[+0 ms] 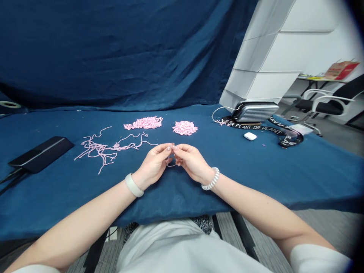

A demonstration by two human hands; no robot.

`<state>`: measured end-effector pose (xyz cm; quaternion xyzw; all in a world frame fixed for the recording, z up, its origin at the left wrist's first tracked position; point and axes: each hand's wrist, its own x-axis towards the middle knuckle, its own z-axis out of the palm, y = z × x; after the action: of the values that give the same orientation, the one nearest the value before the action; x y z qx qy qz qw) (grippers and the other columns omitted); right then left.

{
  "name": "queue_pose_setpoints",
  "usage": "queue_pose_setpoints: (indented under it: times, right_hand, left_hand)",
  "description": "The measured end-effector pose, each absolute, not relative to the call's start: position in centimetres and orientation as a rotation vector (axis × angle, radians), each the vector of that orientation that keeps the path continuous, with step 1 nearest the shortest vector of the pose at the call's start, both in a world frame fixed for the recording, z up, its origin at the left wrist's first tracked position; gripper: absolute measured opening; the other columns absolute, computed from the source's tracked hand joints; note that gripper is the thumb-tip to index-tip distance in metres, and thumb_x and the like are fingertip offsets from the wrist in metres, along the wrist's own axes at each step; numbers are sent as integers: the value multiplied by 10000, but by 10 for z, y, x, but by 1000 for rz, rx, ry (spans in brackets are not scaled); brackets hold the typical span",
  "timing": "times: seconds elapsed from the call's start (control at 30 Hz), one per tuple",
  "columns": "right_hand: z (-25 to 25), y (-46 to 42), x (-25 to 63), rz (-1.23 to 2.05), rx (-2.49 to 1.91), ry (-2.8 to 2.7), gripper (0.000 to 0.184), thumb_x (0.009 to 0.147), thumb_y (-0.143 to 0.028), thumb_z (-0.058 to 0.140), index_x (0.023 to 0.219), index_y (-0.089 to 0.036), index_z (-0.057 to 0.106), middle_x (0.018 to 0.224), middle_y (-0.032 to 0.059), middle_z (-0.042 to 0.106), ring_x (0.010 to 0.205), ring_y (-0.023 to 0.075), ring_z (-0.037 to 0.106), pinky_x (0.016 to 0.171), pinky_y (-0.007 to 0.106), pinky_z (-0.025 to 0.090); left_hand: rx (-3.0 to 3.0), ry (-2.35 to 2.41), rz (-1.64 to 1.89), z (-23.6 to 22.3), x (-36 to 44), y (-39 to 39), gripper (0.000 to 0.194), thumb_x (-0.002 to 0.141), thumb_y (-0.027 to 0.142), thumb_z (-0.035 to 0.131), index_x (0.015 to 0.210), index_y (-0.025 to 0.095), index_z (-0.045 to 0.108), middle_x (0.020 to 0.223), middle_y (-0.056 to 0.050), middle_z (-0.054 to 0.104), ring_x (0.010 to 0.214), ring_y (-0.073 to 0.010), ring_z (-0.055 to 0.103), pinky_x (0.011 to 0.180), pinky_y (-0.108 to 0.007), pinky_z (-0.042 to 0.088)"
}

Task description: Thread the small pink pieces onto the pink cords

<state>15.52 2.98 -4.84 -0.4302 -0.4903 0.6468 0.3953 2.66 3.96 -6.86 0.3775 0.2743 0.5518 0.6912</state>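
Pinching a short loop of pink cord [170, 161] with their fingertips, the person held both hands close together just above the blue cloth-covered table [256, 174]. A wide band of cloth lay between the hands and the table's near edge, and the forearms came in over this edge from both sides. More soft cloth spread to the right of the hands. Just to the left was a tangled pile of long pink strands [105, 149], not touching the hands. Farther ahead were a long heap of small crinkled pink pieces [145, 122] and a rounder heap of pink pieces [184, 128], well apart from each other. A flat black case [40, 153] lay near the left side, and a silver case [254, 112], a black printed strap [256, 128] and a small white earbud case [250, 136] lay toward the right. The left hand [153, 165] and the right hand [193, 163] were nearly closed, fingers curled and palms turned toward each other, both having hold of the cord. A smooth white band [134, 185] circled the left wrist, and a white coiled bracelet [211, 179] circled the right wrist.
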Motion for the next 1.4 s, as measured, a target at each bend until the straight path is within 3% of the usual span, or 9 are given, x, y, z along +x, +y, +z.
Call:
queue_pose_setpoints:
  times: [0.47,0.7,0.87,1.03,1.2,1.4]
  right_hand:
    - [-50,28,152,1569,-1157,-1269,710,526,-654,567,896,-56,462,660,-17,476,519,-111,351,527,47,296]
    - [-56,30,150,1437,-1259,-1323,721,545,-711,509,794,-40,425,595,-24,428,491,-121,326,500,29,276]
    - [-58,34,148,1315,-1283,-1344,697,590,-687,480,914,-78,381,592,-45,421,478,-118,332,484,14,271]
    - [-56,34,149,1422,-1184,-1343,646,649,-612,467,1031,-108,339,586,-65,403,462,-114,343,485,11,292]
    - [-57,35,152,1495,-1089,-1332,539,701,-531,429,1045,-123,351,624,-65,389,443,-111,344,470,33,305]
    - [-59,33,151,1533,-1182,-1384,637,667,-555,486,1114,-117,364,625,-64,428,434,-120,325,456,24,295]
  left_hand:
    - [843,571,1200,-70,27,38,167,703,240,711,851,164,694,775,-19,617,701,-105,521,651,-255,399]
    - [831,607,1223,-64,29,35,205,656,256,747,821,145,695,753,-27,621,685,-90,511,645,-224,393]
    - [880,688,1272,-63,29,35,172,684,277,722,729,132,641,788,-19,599,745,-101,524,695,-228,397]
    - [965,699,1263,-63,28,34,202,753,317,656,736,129,584,723,-15,562,670,-100,505,658,-239,400]
    - [861,715,1304,-59,23,38,200,739,307,669,776,133,578,792,-11,566,729,-99,522,674,-227,408]
    - [766,641,1293,-53,19,41,201,721,267,686,765,137,539,750,12,543,679,-87,515,671,-236,421]
